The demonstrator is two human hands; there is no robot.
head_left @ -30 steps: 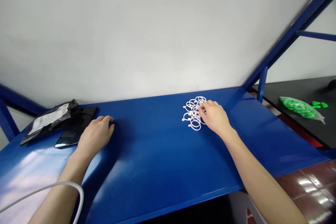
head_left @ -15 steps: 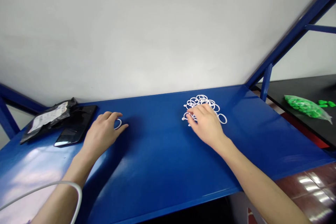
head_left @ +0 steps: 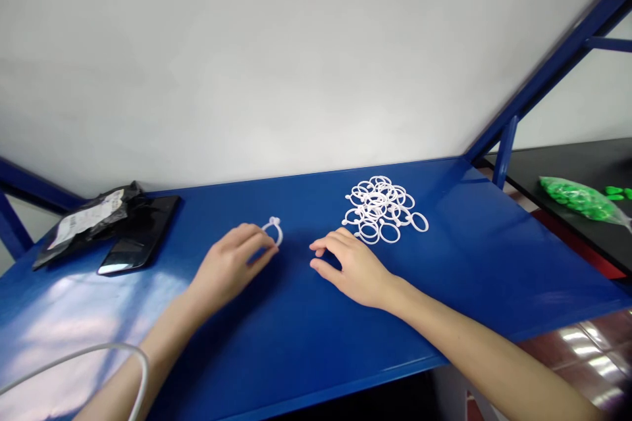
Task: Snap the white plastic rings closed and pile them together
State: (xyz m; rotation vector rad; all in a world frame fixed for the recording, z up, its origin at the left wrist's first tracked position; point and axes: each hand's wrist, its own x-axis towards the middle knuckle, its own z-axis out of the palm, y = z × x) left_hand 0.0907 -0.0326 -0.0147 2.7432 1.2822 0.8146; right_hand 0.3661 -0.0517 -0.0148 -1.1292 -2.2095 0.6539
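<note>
Between the thumb and fingers of my left hand (head_left: 234,263) is a white plastic ring (head_left: 280,235) with a small knobbed end, held just above the blue table (head_left: 296,329). To its right, my right hand (head_left: 353,266) hovers with thumb and fingers apart and nothing visible between them. Just beyond that hand lies a loose pile of similar white rings (head_left: 390,233), overlapping one another.
At the left lie a black plastic package (head_left: 89,220) with a white label and a dark phone (head_left: 123,256). A white cable (head_left: 106,346) loops over my left forearm. Blue frame bars (head_left: 506,151) rise at the right, beside a bag of green pieces (head_left: 577,197) on a black surface.
My left hand has moved right and closed its fingertips on the ring. My right hand has left the ring pile, shifting left and nearer to me.
</note>
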